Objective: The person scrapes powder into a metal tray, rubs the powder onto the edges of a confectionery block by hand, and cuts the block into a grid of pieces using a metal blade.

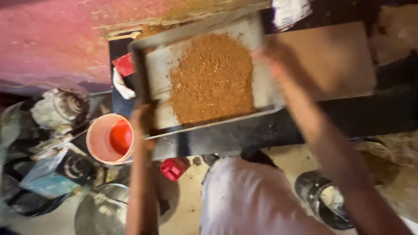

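Hands grip opposite rims of my metal tray (pixel 159 72), left hand (pixel 143 119) on the near-left corner, right hand (pixel 272 58) on the far-right edge, keeping it roughly level over the bench (pixel 331 56) so the brown powder heap (pixel 212 78) stays put; orange bucket (pixel 109 138) sits below left.

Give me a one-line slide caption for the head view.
Both hands, left and right, hold a metal tray heaped with brown powder beside an orange bucket.
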